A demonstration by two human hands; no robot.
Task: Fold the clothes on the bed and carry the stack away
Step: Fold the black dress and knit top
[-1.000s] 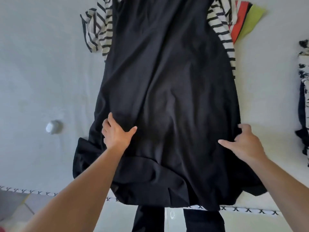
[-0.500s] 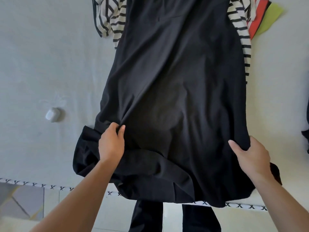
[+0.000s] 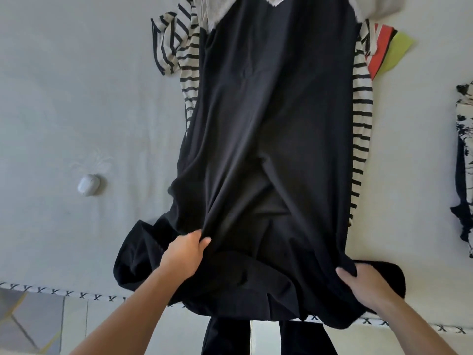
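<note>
A long black garment (image 3: 268, 129) lies spread lengthwise down the middle of the bed (image 3: 76, 98), its hem bunched at the near edge. My left hand (image 3: 185, 253) pinches a fold of the black cloth near the lower left. At the lower right, my right hand (image 3: 358, 284) grips the hem, fingers curled under the fabric. Under the black garment lies a black-and-white striped top (image 3: 361, 119), showing on both sides. A grey-white garment (image 3: 373, 5) lies at the top edge.
A small white case (image 3: 88, 185) sits on the sheet at the left. A red and lime cloth (image 3: 389, 51) pokes out at the upper right. A black-and-white patterned garment (image 3: 464, 149) lies at the right edge. The bed's stitched border (image 3: 51, 290) and tiled floor (image 3: 33, 326) are below.
Both hands have slid down toward the near hem. My left hand went from resting on the cloth to pinching a fold; my right hand has curled round the hem.
</note>
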